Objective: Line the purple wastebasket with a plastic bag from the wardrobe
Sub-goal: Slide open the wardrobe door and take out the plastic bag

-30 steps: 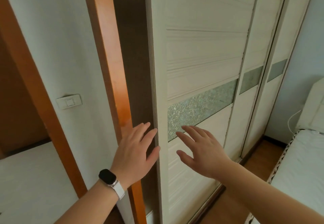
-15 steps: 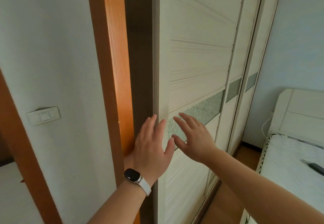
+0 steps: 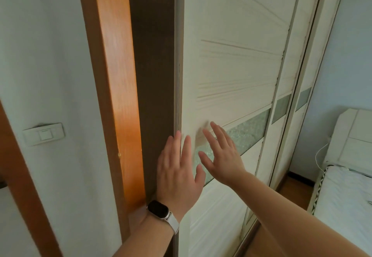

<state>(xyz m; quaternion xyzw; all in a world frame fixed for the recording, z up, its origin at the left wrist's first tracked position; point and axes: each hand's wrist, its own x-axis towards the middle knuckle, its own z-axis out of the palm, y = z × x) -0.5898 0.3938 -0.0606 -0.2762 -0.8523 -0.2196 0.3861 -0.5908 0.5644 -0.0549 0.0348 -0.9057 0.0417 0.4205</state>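
The wardrobe's cream sliding door (image 3: 231, 71) fills the middle of the view, with a frosted glass strip across it. My left hand (image 3: 179, 174), a watch on its wrist, lies flat at the door's left edge, fingers spread. My right hand (image 3: 221, 156) presses flat on the door panel just beside it, over the glass strip. Both hands hold nothing. A dark narrow gap (image 3: 155, 75) shows left of the door edge. No wastebasket or plastic bag is in sight.
An orange wooden frame (image 3: 112, 79) stands left of the gap, then a pale wall with a light switch (image 3: 43, 134). More sliding doors (image 3: 289, 104) run to the right. A bed with white bedding (image 3: 346, 196) and headboard sits at the right.
Both hands have moved onto the wardrobe door: the left from the wooden frame to the door's edge, the right higher up the panel. The view has turned right, toward the bed.
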